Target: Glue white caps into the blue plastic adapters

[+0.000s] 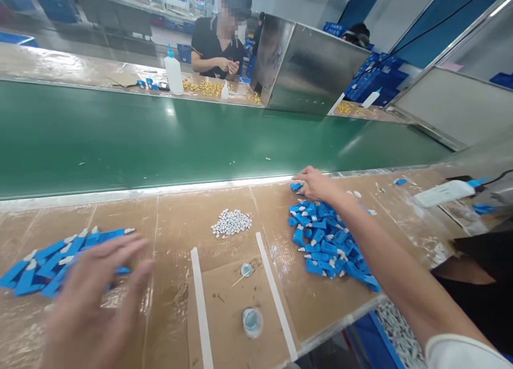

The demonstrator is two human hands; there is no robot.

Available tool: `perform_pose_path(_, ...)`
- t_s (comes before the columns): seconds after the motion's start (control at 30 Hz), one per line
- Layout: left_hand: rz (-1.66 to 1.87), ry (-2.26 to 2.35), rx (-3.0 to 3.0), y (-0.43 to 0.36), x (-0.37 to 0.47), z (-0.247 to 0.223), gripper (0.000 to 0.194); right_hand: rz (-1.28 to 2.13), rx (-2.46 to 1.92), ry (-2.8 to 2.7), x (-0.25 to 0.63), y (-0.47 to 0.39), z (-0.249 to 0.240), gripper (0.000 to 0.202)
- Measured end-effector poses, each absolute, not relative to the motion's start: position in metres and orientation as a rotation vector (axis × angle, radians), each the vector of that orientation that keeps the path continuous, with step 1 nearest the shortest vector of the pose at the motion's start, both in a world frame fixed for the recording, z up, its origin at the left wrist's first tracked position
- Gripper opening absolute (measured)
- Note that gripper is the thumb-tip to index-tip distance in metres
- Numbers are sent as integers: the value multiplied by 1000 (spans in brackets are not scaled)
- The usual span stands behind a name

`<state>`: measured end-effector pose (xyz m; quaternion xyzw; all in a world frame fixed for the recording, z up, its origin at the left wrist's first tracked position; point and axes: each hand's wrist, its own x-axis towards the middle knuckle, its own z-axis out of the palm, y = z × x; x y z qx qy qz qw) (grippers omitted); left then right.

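Ease the blue piece [295, 187] at your right grip [316, 186], pinched or not I cannot tell, clear of the blue heap [326, 247] just nearer you, without your spread-fingered left grip [96, 297] dragging the blue batch [27, 281] beyond it.

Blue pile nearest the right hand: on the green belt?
No, the blue pile lies on the brown tabletop, short of the green belt.

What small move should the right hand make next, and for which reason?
The right hand should probably secure the small blue piece: its fingers are already there, just beyond the far edge of the blue pile, though whether they grip it is unclear.
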<state>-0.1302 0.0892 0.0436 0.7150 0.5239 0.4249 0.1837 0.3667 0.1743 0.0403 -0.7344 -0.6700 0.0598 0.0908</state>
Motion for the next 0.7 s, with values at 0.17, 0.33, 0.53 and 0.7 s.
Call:
perform_pose_path(0.17, 976, 1054, 2035, 70, -45, 42, 29, 306, -2138, -2035, 365, 195, 41, 21)
perform_pose_path(0.33, 805, 898, 1482, 69, -15, 51, 34, 673, -1733, -1957, 306, 119, 70, 23)
perform_pose_path(0.53, 462, 632, 802, 63, 11, 49, 47, 1014, -1176, -1962, 212, 36, 75, 14)
perform_pose_path(0.7, 569, 753, 679, 46, -11, 36, 32, 1059, -1346, -1530, 205, -8, 36, 46)
